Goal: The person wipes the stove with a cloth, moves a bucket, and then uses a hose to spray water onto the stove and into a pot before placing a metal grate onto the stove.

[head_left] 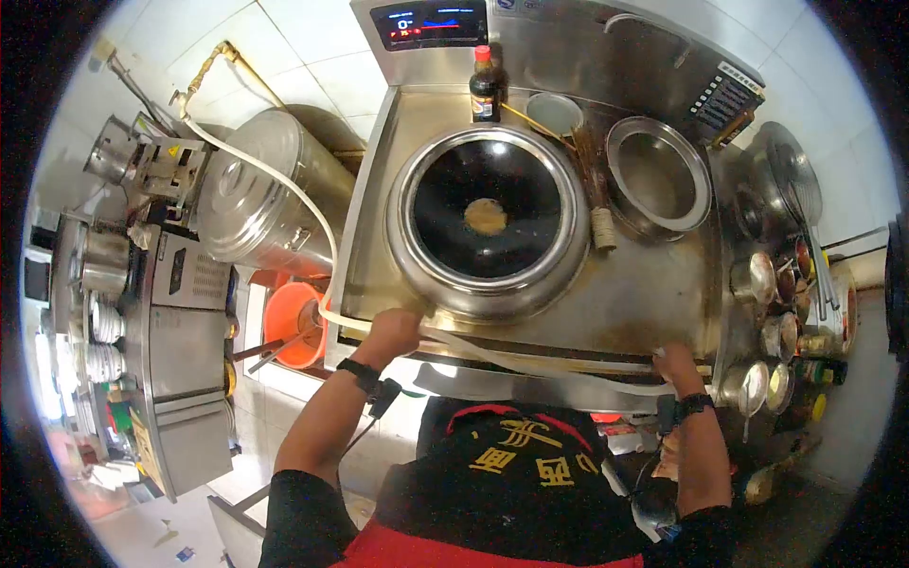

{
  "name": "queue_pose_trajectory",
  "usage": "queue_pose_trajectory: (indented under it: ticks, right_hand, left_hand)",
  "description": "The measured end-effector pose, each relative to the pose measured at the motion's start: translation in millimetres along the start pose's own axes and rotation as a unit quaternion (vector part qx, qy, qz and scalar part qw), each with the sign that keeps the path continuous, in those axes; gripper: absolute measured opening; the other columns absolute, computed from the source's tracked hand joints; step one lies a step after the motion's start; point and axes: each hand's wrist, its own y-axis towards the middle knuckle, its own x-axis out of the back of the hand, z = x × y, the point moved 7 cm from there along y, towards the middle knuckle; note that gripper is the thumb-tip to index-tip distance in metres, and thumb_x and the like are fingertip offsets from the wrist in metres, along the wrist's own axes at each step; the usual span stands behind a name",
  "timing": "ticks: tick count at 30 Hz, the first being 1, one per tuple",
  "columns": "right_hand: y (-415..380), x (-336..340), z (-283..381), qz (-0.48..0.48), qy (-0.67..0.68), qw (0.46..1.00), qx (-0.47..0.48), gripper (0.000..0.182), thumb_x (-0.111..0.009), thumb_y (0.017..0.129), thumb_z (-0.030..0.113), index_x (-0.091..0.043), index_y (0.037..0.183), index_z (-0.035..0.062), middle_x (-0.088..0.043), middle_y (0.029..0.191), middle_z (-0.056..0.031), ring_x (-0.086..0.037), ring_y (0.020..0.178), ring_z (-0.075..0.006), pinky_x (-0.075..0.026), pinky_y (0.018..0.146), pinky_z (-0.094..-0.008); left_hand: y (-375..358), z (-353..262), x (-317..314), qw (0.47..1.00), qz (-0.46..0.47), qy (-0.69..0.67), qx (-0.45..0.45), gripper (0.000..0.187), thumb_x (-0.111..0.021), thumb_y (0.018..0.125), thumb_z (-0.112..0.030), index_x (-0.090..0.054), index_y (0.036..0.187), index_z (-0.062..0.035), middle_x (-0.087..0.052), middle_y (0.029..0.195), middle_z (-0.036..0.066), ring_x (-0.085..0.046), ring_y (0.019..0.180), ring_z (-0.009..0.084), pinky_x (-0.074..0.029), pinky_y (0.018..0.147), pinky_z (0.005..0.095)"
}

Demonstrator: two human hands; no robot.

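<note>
- Left hand (393,331) closed around hose (284,185) at desk (625,293) edge.
- Right hand (674,362) pinching hose end.
- Risk: loosened grip, water missing wok (488,218).

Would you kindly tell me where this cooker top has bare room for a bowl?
Bare steel lies along the front edge between the wok and the empty basin. Another strip runs left of the wok. The right side is crowded with seasoning pots.
</note>
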Motion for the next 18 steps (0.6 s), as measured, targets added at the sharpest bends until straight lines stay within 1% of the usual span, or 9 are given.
queue_pose_trajectory:
  ticks: [3,5,6,8,11,12,15,17,18]
  right_hand:
    - [8.0,-8.6,-20.5,-0.006,-0.017,0.999,-0.026,0.034,-0.07,0.079,0.024,-0.068,0.103,0.0013,-0.063,0.107,-0.0265,-0.061,0.103,-0.0409,-0.05,0.09,-0.0461]
    - [15.8,-15.4,-34.9,0.029,0.014,0.997,-0.065,0.033,-0.071,0.076,0.024,-0.069,0.1,0.0018,-0.064,0.106,-0.0266,-0.062,0.102,-0.0406,-0.05,0.089,-0.0454]
    - [23.6,-21.9,-47.1,0.044,0.031,0.995,-0.085,0.032,-0.072,0.075,0.024,-0.07,0.098,0.0021,-0.064,0.105,-0.0266,-0.062,0.102,-0.0404,-0.05,0.089,-0.045]
    - [35.2,-45.7,-66.7,0.012,-0.024,1.0,-0.009,0.028,-0.072,0.072,0.021,-0.071,0.093,0.0025,-0.065,0.102,-0.0255,-0.063,0.099,-0.0396,-0.051,0.086,-0.0454]
    - [26.2,-47.2,-80.0,-0.005,-0.075,0.997,0.034,0.023,-0.07,0.068,0.018,-0.071,0.085,0.0022,-0.067,0.096,-0.0238,-0.065,0.093,-0.039,-0.052,0.082,-0.0466]
    - [23.9,-46.9,-82.7,-0.002,-0.083,0.996,0.025,0.022,-0.069,0.068,0.018,-0.071,0.084,0.002,-0.067,0.094,-0.0235,-0.065,0.091,-0.0389,-0.052,0.082,-0.0469]
    - [22.8,-49.5,-97.9,0.014,-0.103,0.994,-0.029,0.023,-0.066,0.07,0.018,-0.071,0.085,0.0015,-0.068,0.088,-0.0229,-0.066,0.086,-0.0385,-0.052,0.08,-0.0472]
    - [16.5,-46.4,-97.5,0.02,-0.1,0.995,-0.004,0.025,-0.063,0.073,0.021,-0.072,0.086,0.0014,-0.068,0.086,-0.023,-0.066,0.086,-0.0386,-0.052,0.08,-0.047]
    - [15.7,-46.0,-99.0,0.023,-0.098,0.995,0.008,0.026,-0.062,0.074,0.023,-0.072,0.086,0.0014,-0.068,0.085,-0.0231,-0.066,0.085,-0.0387,-0.052,0.081,-0.0469]
  left_hand:
    - [1.0,17.9,-8.8,1.0,0.004,0.02,0.02,0.015,-0.06,0.073,-0.013,-0.07,0.084,-0.0084,-0.069,0.081,0.016,-0.068,0.079,0.0359,-0.054,0.071,0.0453]
    - [-1.1,26.1,-10.8,0.998,0.018,0.042,0.046,0.014,-0.059,0.074,-0.014,-0.071,0.079,-0.0089,-0.069,0.084,0.017,-0.068,0.081,0.0352,-0.055,0.072,0.0455]
    - [-1.5,29.1,-7.7,0.997,0.007,0.046,0.057,0.015,-0.059,0.075,-0.014,-0.071,0.083,-0.0093,-0.07,0.086,0.018,-0.068,0.083,0.0351,-0.054,0.074,0.0454]
    - [-2.4,32.1,-3.7,0.996,-0.011,0.054,0.072,0.02,-0.059,0.076,-0.015,-0.071,0.091,-0.0101,-0.07,0.089,0.018,-0.068,0.087,0.035,-0.054,0.077,0.0454]
    - [-9.7,40.8,0.1,0.99,0.03,0.064,0.12,0.031,-0.06,0.077,-0.017,-0.069,0.107,-0.0117,-0.07,0.093,0.017,-0.068,0.093,0.0341,-0.054,0.081,0.0444]
    - [-11.5,52.9,-3.9,0.981,0.083,0.054,0.166,0.042,-0.062,0.078,-0.021,-0.063,0.119,-0.0138,-0.071,0.097,0.016,-0.068,0.095,0.0328,-0.053,0.083,0.0427]
    - [-18.3,70.5,-4.1,0.977,0.098,0.064,0.179,0.034,-0.062,0.078,-0.027,-0.07,0.107,-0.0097,-0.071,0.099,0.015,-0.068,0.097,0.0311,-0.053,0.085,0.0417]
    - [-18.1,73.6,0.8,0.966,0.134,0.079,0.206,0.031,-0.062,0.078,-0.03,-0.074,0.092,-0.0063,-0.071,0.098,0.017,-0.068,0.097,0.0317,-0.053,0.086,0.0419]
    - [-16.0,79.7,-4.3,0.962,0.151,0.081,0.214,0.034,-0.06,0.078,-0.033,-0.074,0.094,-0.0059,-0.071,0.099,0.018,-0.068,0.097,0.0328,-0.053,0.087,0.0412]
